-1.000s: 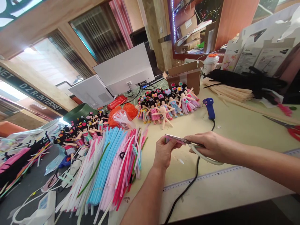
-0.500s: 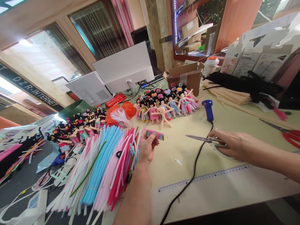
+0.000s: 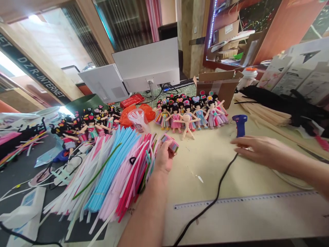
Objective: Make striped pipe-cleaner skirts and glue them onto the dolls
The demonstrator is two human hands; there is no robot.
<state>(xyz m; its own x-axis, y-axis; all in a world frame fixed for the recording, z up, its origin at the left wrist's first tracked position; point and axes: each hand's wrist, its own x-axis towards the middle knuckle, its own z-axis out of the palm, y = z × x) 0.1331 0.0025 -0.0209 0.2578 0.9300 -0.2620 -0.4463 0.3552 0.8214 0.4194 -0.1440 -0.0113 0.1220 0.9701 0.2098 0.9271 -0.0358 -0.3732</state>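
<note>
My left hand [image 3: 165,155] pinches a small striped piece of pipe cleaners [image 3: 172,143], pink and multicoloured, above the table. My right hand [image 3: 253,148] reaches out flat with fingers extended and nothing visible in them. Its fingertips are just below the blue glue gun [image 3: 240,124], overlapping it near its lower end; I cannot tell whether they touch. A black cord [image 3: 220,181] runs from the glue gun toward the front edge. Under my right wrist shows a pale curved loop [image 3: 290,181], mostly hidden. A bare beige doll figure [image 3: 187,127] stands beyond my left hand.
Bundles of pipe cleaners [image 3: 108,178] lie at left. Finished dolls [image 3: 197,111] stand in rows before a cardboard box [image 3: 217,84]. A ruler [image 3: 246,200] lies near the front edge. Black and beige pipe cleaners [image 3: 272,109] lie at right, monitors [image 3: 149,61] at the back.
The scissors that my right hand held have left its fingers, and the hand has moved up to the glue gun. My left hand has tilted the striped piece. The view has shifted.
</note>
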